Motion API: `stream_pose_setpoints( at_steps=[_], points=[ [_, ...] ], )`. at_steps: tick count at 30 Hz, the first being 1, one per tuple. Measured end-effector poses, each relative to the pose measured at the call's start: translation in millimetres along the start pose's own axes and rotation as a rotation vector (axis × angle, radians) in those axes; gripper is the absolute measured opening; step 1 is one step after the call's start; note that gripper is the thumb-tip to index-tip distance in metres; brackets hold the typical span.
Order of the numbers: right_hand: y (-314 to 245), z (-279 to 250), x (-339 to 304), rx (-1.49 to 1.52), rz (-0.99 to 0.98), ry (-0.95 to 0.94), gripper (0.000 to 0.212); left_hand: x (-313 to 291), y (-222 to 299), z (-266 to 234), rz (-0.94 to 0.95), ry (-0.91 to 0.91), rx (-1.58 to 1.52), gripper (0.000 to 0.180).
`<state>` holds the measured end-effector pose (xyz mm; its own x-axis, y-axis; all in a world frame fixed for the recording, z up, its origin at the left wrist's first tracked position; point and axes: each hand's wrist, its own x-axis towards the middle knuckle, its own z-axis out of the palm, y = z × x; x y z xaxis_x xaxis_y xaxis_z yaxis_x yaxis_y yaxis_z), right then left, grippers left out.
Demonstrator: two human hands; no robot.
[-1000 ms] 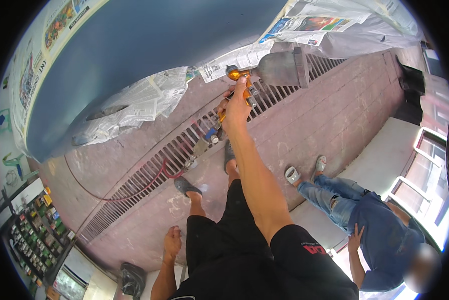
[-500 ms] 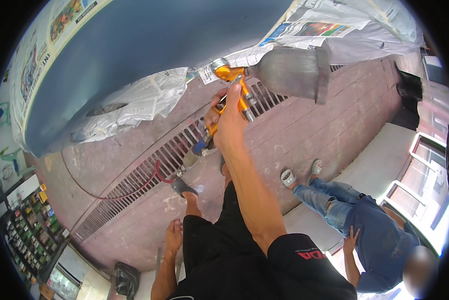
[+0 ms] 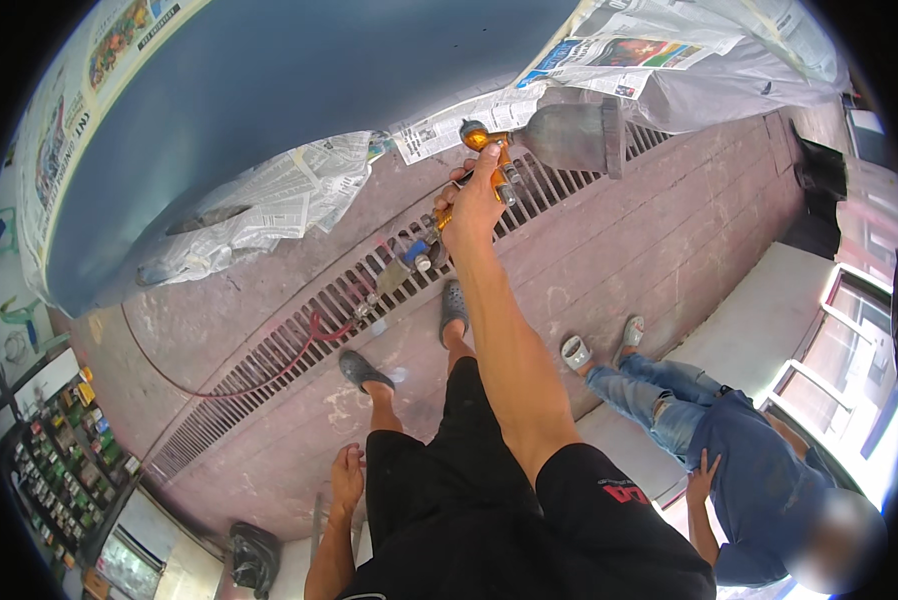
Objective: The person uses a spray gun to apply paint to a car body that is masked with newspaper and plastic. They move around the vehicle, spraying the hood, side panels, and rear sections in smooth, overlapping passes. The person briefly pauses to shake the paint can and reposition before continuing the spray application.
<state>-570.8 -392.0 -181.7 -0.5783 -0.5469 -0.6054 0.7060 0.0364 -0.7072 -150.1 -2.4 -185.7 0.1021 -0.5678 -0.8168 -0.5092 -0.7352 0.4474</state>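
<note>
My right hand (image 3: 475, 208) is wrapped round the handle of an orange-gold spray gun (image 3: 501, 180), thumb up along its back. A translucent grey paint cup (image 3: 571, 138) on the gun tips over to the right. Below the grip hang a blue-banded fitting (image 3: 416, 250) and a red air hose (image 3: 319, 328). Just beyond the nozzle is a large curved blue-grey panel (image 3: 299, 75), apart from the gun. Newspaper masking (image 3: 269, 195) and clear plastic sheeting border the panel. My left hand (image 3: 347, 480) hangs low by my left thigh, holding nothing, fingers loosely extended.
A slotted floor drain (image 3: 269, 365) crosses the reddish floor diagonally beneath the gun, the hose lying over it. Another person (image 3: 749, 460) in a blue shirt and jeans stands at the right. A shelf of small items (image 3: 69, 460) and a black bag (image 3: 254, 560) are at lower left.
My right hand has carried the spray gun farther out from me and slightly right; gun and cup look smaller. The hanging fitting swung along, uncovering my right shoe. My left hand stays put.
</note>
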Motion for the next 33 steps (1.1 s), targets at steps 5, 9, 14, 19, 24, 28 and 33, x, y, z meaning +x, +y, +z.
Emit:
stream_pose_setpoints(
  at_steps=[5, 9, 14, 19, 24, 28, 33],
  points=[
    [0, -15, 34, 0.039, 0.063, 0.141, 0.052, -1, -4, 6, -0.015, -0.006, -0.022, 0.055],
    [-12, -1, 6, 0.063, 0.071, 0.053, 0.054, -11, -5, 11, -0.026, 0.018, -0.028, 0.051],
    [-52, 20, -60, 0.04, 0.049, -0.15, 0.056, -12, 11, 17, -0.012, 0.007, -0.043, 0.053],
    [-83, 13, -108, 0.019, 0.034, -0.427, 0.06, -9, 20, 29, -0.012, -0.001, -0.05, 0.054],
    [-46, 6, -66, 0.057, 0.034, -0.291, 0.056, -11, 23, 32, -0.025, 0.005, -0.049, 0.054],
    [-16, -1, -8, 0.032, 0.028, -0.138, 0.053, -14, 21, 32, -0.034, 0.005, -0.034, 0.055],
    [1, -11, 36, 0.038, 0.058, 0.09, 0.055, -18, 22, 35, -0.054, 0.006, -0.034, 0.055]
  ],
)
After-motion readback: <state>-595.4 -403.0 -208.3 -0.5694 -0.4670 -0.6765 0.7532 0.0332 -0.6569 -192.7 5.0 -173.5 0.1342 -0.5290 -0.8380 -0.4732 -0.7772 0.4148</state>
